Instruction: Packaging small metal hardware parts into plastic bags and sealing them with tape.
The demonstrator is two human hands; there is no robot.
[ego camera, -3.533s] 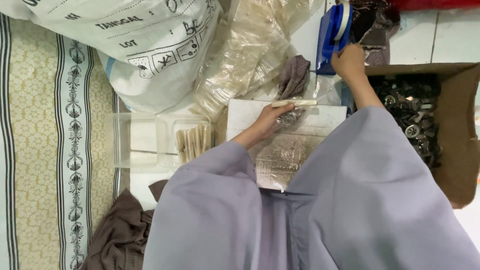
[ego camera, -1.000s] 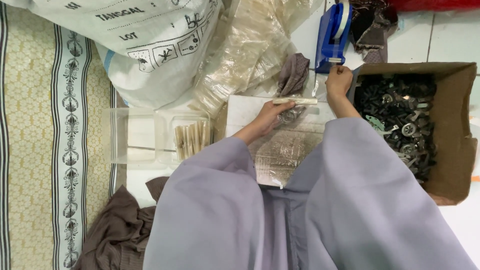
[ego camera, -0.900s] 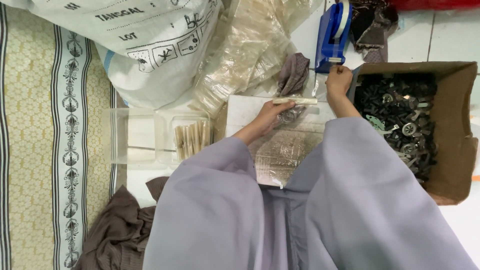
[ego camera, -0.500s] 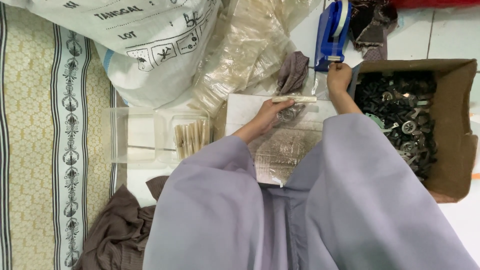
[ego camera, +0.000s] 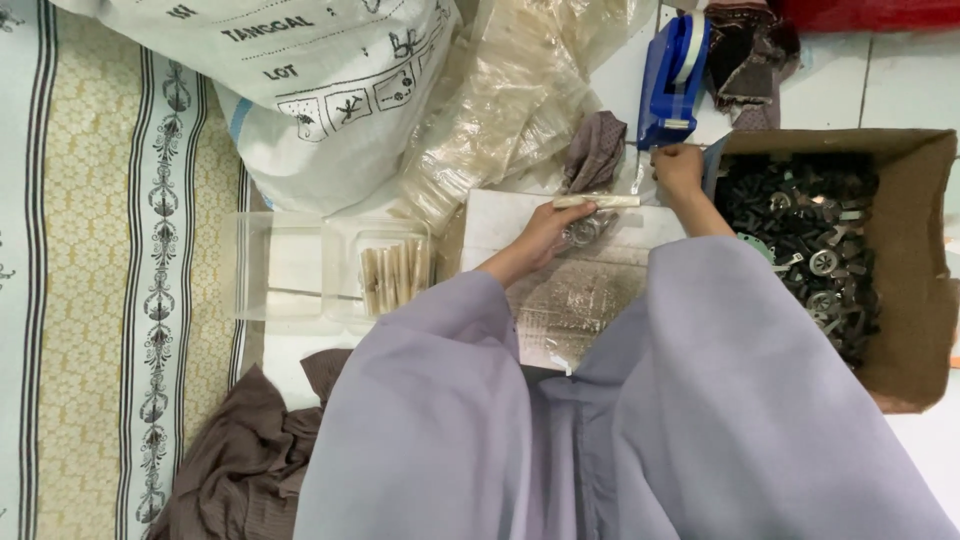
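Fingers of left hand (ego camera: 545,230) pinching pale strip (ego camera: 597,202), right hand (ego camera: 678,170) closed at blue tape dispenser (ego camera: 672,80), brown cardboard box (ego camera: 905,250) right.

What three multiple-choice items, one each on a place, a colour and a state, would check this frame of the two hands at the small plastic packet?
1. Where is the cardboard box of metal parts?
A. beside the right hand
B. under the white sack
C. inside the clear tray

2. What colour is the tape dispenser?
A. red
B. blue
C. green

3. What is the left hand doing?
A. resting flat on the patterned mat
B. reaching into the box
C. gripping the small plastic packet by its pale top strip

Answers: 1 A, the box lies open just past the right hand. 2 B, its body is blue, with a white roll of tape. 3 C, the fingers close on the packet's left end over the white board.
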